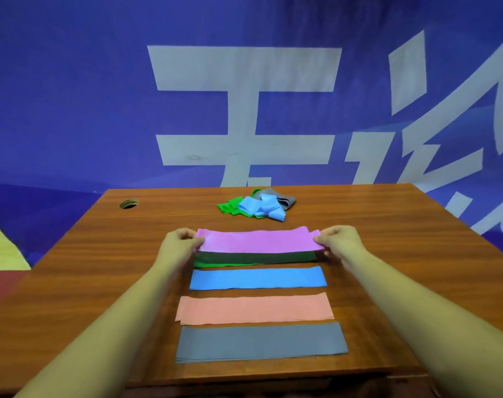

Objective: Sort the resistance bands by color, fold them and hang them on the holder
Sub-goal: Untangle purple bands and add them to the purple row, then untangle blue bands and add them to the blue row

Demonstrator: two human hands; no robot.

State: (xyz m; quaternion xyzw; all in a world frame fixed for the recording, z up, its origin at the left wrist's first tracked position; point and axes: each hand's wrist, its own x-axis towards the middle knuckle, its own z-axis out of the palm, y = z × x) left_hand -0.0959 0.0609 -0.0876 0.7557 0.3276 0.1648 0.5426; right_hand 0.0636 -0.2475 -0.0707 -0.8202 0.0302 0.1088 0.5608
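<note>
A purple band [259, 240] is stretched flat a little above the wooden table [95, 268]. My left hand [180, 245] pinches its left end and my right hand [340, 242] pinches its right end. Under it lies a green band [253, 259], mostly in its shadow. Nearer to me lie a flat blue band [257, 278], then a salmon band [254, 308], then a grey band [260, 341], each laid crosswise. At the back of the table sits a loose heap of green, blue and grey bands [257, 206]. No holder is in view.
A round cable hole [129, 203] is cut in the table's far left corner. Behind the table hangs a blue banner with large white characters [244, 110]. The table's front edge runs just below the grey band.
</note>
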